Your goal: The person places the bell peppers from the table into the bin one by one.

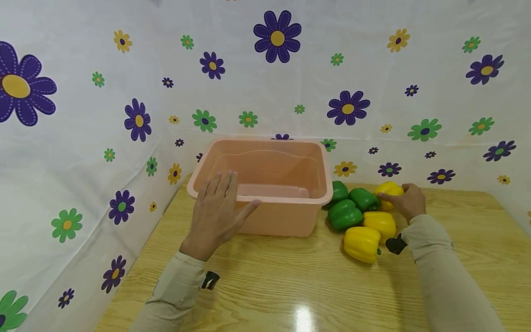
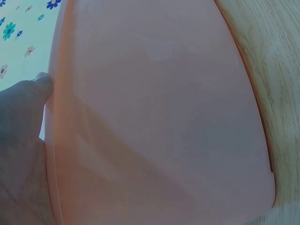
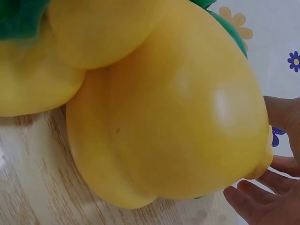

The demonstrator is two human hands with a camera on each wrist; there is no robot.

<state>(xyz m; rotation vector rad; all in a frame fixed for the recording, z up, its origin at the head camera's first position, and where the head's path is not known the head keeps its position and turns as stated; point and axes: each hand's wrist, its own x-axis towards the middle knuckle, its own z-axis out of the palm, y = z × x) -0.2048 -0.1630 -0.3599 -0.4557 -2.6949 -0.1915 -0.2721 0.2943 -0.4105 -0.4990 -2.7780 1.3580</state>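
Note:
My left hand (image 1: 215,216) lies over the near rim of a peach plastic tub (image 1: 278,219), fingers straight and thumb spread to the right. In the left wrist view, the tub's wall (image 2: 164,108) fills most of the picture. At the right, my right hand (image 1: 408,203) holds the rearmost yellow bell pepper (image 1: 390,190) between thumb and fingers. Two more yellow bell peppers, a middle one (image 1: 380,224) and a front one (image 1: 362,244), sit nearer me. A large yellow pepper (image 3: 187,108) hides most of the held one in the right wrist view.
Green bell peppers cluster between the tub and the yellow ones: one in front (image 1: 344,215), one at the middle (image 1: 364,199), one partly hidden behind (image 1: 338,191). All stand on a wooden table (image 1: 269,281). A flower-printed sheet (image 1: 249,83) hangs behind and at the left.

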